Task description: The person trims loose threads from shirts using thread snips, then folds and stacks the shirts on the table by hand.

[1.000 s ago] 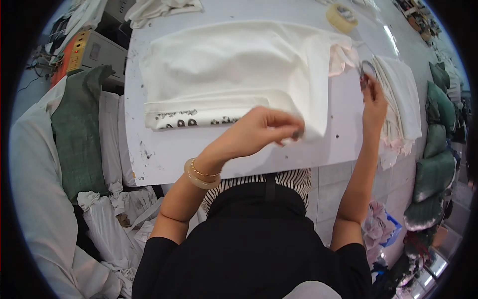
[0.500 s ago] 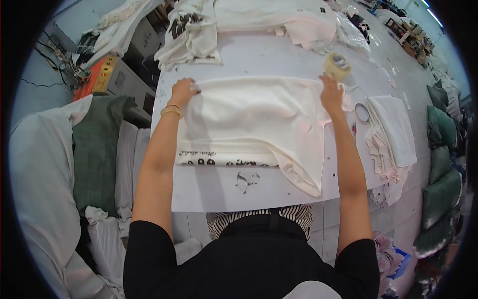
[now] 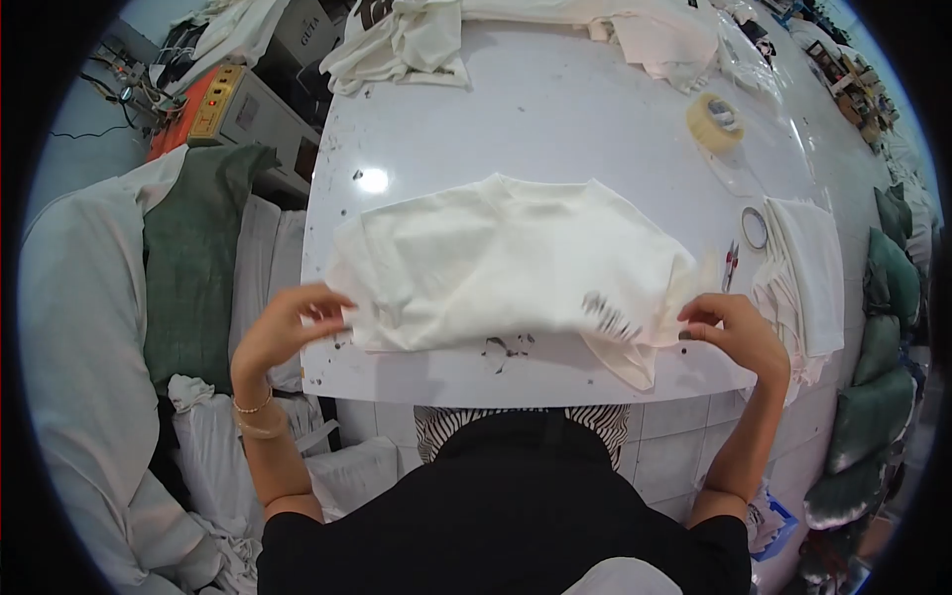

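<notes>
A white garment lies across the white table, its neckline toward the far side and a dark print near its lower right. At the garment's left edge is my left hand, fingers apart, with nothing seen in them. My right hand is beside the right edge, its fingers curved and apart, holding nothing that shows. Whether the fingertips touch the cloth cannot be told. Part of the garment's lower edge hangs toward me in a point near the right.
A tape roll lies at the far right, with a grey ring and red-handled snips nearer. Folded white cloth is at the right edge. More garments lie at the back; a control box stands left.
The garment has been folded over toward me, so its neckline now shows at the far side. Both hands have come back from the far edge to the near sides, fingers open.
</notes>
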The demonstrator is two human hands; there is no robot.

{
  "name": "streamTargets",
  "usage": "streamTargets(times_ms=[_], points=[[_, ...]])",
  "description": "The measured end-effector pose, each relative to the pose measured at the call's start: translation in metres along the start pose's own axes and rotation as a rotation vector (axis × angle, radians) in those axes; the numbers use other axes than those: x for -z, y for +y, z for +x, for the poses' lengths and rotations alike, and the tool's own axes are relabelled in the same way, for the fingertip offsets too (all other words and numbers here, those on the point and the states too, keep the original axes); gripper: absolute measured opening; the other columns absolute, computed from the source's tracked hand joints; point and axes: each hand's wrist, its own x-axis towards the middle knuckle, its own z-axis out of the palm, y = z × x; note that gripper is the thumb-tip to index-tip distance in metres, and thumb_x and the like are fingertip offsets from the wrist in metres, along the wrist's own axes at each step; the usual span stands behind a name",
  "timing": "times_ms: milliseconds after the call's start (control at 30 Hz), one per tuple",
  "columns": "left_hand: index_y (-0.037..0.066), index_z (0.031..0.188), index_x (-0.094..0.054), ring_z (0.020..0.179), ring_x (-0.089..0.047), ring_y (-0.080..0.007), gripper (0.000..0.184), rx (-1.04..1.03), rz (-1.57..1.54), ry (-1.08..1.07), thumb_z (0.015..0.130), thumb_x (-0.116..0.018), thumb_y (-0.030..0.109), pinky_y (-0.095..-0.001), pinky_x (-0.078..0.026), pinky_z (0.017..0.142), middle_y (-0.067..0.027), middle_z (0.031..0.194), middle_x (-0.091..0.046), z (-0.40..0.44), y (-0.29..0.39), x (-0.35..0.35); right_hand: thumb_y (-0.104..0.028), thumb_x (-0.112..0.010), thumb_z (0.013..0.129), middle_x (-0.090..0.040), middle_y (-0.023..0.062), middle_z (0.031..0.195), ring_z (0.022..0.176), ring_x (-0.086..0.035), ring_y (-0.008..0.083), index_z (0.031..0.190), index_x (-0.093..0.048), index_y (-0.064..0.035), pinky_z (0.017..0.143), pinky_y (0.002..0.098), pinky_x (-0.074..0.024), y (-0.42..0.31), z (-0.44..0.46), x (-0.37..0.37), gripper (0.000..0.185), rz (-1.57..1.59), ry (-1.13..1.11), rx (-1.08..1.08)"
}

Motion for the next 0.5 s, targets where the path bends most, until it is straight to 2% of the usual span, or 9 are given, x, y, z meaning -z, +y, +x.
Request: streamTargets(times_ms=[100, 133, 233, 267, 300, 367, 400, 433, 500], points=[[0.004, 0.097, -0.069, 0.077, -0.060, -0.0136, 0.019, -0.082, 0.019, 0.385, 0.079, -0.072, 0.011, -0.0289, -0.048, 0.072, -0.0045, 0.087, -0.065, 0.033, -0.008, -0.013, -0.017, -0.067, 0.084, -0.062, 0.0062, 0.075, 0.070, -0.054, 0.0129, 0.088, -0.064, 0.0020, 0.065, 0.0281, -0.0433, -0.002, 0.027, -0.004, 0.019, 0.016, 0.139, -0.068], [0.003, 0.098, -0.069, 0.080, -0.060, -0.0161, 0.021, -0.155, 0.080, 0.423, 0.079, -0.072, 0.011, -0.0305, -0.048, 0.076, -0.0060, 0.089, -0.065, 0.051, -0.012, -0.020, -0.017, -0.065, 0.085, -0.061, 0.0073, 0.078, 0.072, -0.053, 0.0153, 0.089, -0.063, 0.0024, 0.065, 0.0292, -0.0424, 0.010, 0.047, -0.011, 0.020, -0.026, 0.299, 0.085], [0.005, 0.110, -0.065, 0.094, -0.062, -0.0282, 0.037, -0.234, 0.326, 0.588, 0.078, -0.073, 0.023, -0.0367, -0.047, 0.088, -0.0114, 0.104, -0.064, 0.124, -0.032, -0.045, -0.024, -0.070, 0.079, -0.065, 0.0115, 0.094, 0.088, -0.059, 0.0254, 0.092, -0.065, -0.0016, 0.081, 0.0335, -0.0440, 0.066, 0.110, -0.035, 0.027, -0.233, 0.515, 0.148], [0.005, 0.108, -0.066, 0.095, -0.062, -0.0292, 0.038, -0.239, 0.393, 0.615, 0.076, -0.073, 0.026, -0.0374, -0.047, 0.086, -0.0120, 0.103, -0.065, 0.145, -0.035, -0.053, -0.025, -0.071, 0.078, -0.065, 0.0120, 0.096, 0.091, -0.059, 0.0261, 0.093, -0.066, -0.0022, 0.083, 0.0341, -0.0437, 0.070, 0.119, -0.040, 0.028, -0.245, 0.411, 0.036], [0.005, 0.105, -0.067, 0.096, -0.062, -0.0301, 0.039, -0.245, 0.459, 0.642, 0.075, -0.074, 0.029, -0.0381, -0.048, 0.085, -0.0127, 0.103, -0.066, 0.161, -0.033, -0.056, -0.026, -0.072, 0.077, -0.065, 0.0124, 0.098, 0.095, -0.060, 0.0268, 0.094, -0.066, -0.0029, 0.085, 0.0348, -0.0435, 0.071, 0.126, -0.042, 0.029, -0.257, 0.307, -0.077], [0.002, 0.103, -0.067, 0.089, -0.062, -0.0321, 0.042, -0.081, 0.446, 0.296, 0.073, -0.075, 0.030, -0.0374, -0.048, 0.079, -0.0147, 0.099, -0.067, 0.184, -0.020, -0.044, -0.024, -0.072, 0.077, -0.067, 0.0163, 0.101, 0.096, -0.062, 0.0286, 0.099, -0.067, -0.0013, 0.085, 0.0357, -0.0452, 0.062, 0.133, -0.032, 0.032, -0.385, 0.071, -0.202], [0.001, 0.101, -0.068, 0.085, -0.063, -0.0331, 0.043, -0.004, 0.437, 0.121, 0.072, -0.076, 0.031, -0.0371, -0.049, 0.077, -0.0157, 0.098, -0.068, 0.195, -0.014, -0.038, -0.023, -0.071, 0.078, -0.067, 0.0170, 0.099, 0.093, -0.063, 0.0293, 0.100, -0.067, -0.0007, 0.084, 0.0359, -0.0460, 0.060, 0.131, -0.024, 0.032, -0.324, 0.098, -0.139], [-0.001, 0.094, -0.068, 0.078, -0.063, -0.0347, 0.043, -0.175, 0.467, 0.200, 0.070, -0.077, 0.034, -0.0388, -0.049, 0.073, -0.0175, 0.085, -0.068, 0.197, -0.010, -0.027, -0.023, -0.071, 0.078, -0.068, 0.0176, 0.097, 0.091, -0.063, 0.0299, 0.101, -0.067, 0.0000, 0.082, 0.0361, -0.0467, 0.059, 0.129, -0.017, 0.032, -0.263, 0.129, -0.074], [0.004, 0.096, -0.070, 0.090, -0.065, -0.0311, 0.043, -0.277, 0.462, 0.411, 0.071, -0.076, 0.038, -0.0400, -0.050, 0.080, -0.0142, 0.093, -0.070, 0.197, 0.016, 0.020, -0.022, -0.069, 0.080, -0.069, 0.0197, 0.091, 0.082, -0.065, 0.0306, 0.101, -0.067, 0.0024, 0.076, 0.0367, -0.0484, 0.065, 0.134, 0.009, 0.033, -0.222, 0.308, 0.133]])
